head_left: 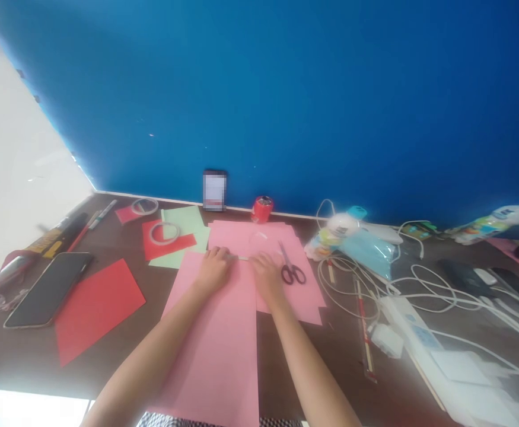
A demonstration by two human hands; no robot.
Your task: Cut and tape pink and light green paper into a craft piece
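Note:
A long pink paper sheet lies lengthwise in front of me, its far end overlapping more pink sheets. My left hand has its fingers curled and closed at the far edge of the long sheet. Close by on the right, my right hand is closed at the same edge, fingertips pressed down. Between the hands shows a thin pale strip; I cannot tell whether it is tape or a folded edge. Dark-handled scissors lie just right of my right hand, on the pink sheets.
Left are a phone, red paper, green paper and a tape roll. A red container and a small screen stand by the blue wall. Right are glue bottles, tangled cables and a power strip.

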